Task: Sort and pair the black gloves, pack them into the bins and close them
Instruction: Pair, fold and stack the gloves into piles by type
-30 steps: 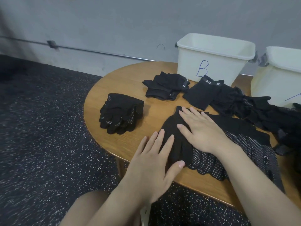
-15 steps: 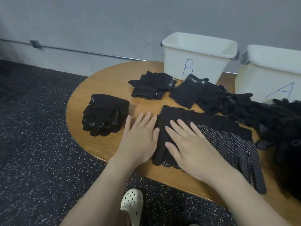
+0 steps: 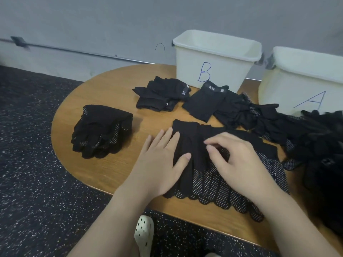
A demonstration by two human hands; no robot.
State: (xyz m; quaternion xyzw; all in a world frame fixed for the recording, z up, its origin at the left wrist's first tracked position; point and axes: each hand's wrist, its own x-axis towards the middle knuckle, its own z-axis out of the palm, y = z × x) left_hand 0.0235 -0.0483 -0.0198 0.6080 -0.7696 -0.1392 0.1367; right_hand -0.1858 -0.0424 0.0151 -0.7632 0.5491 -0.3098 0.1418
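- Table (image 3: 115, 93): rounded wooden top on a dark speckled floor, grey wall behind.
- Bin A (image 3: 289, 89) at 2 o'clock and bin B (image 3: 213, 58) at 12 o'clock: both white, open, no lids in view. Insides mostly hidden; contents cannot be told.
- Unsorted glove heap (image 3: 315, 145) at 3 o'clock: loose tangle running from in front of bin A to the right edge of view.
- Dotted glove row (image 3: 213, 186) at centre: grip-dot gloves overlapped flat, fingertips close to the near table edge.
- Stacked dotted gloves (image 3: 102, 130) at 9 o'clock, set apart, tidy.
- Plain glove stack (image 3: 161, 97) at 11 o'clock; a flat labelled glove (image 3: 206, 102) just beside it, in front of bin B.
- Left hand (image 3: 161, 164): fingers straight, palm flat on the left end of the row, partly on the table. Grips nothing.
- Right hand (image 3: 239, 160): fingers curled, tips pinching the fabric of a glove in the row.
- Judgement: sorting and pairing in progress; packing not yet begun.
- Risk: lifting the pinched glove may drag its overlapped neighbours, since knit catches on grip dots; row would skew.
- Risk: fingertips near the edge could slide off to the floor if the row is pulled toward the person.
- Risk: all gloves are black, so dotted and plain types, or mismatched pairs, may be mixed.
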